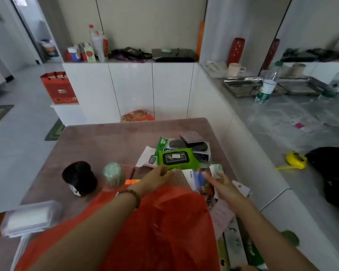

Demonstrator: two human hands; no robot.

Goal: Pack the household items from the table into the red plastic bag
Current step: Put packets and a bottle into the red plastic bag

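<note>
The red plastic bag (164, 222) lies spread on the brown table (98, 139) in front of me, under both forearms. My left hand (155, 178) reaches over it and pinches the near edge of a green wet-wipes pack (175, 158). My right hand (220, 181) hovers with fingers spread over a colourful printed packet (201, 178). Behind the wipes lie dark insoles in a package (186, 144) and a white sachet (147, 157).
A black jar (79, 178), a pale green-lidded jar (113, 174) and a clear plastic box (30, 219) stand on the table's left. Papers and boxes (235, 241) lie at the near right. A yellow tape measure (296, 160) sits on the grey counter to the right.
</note>
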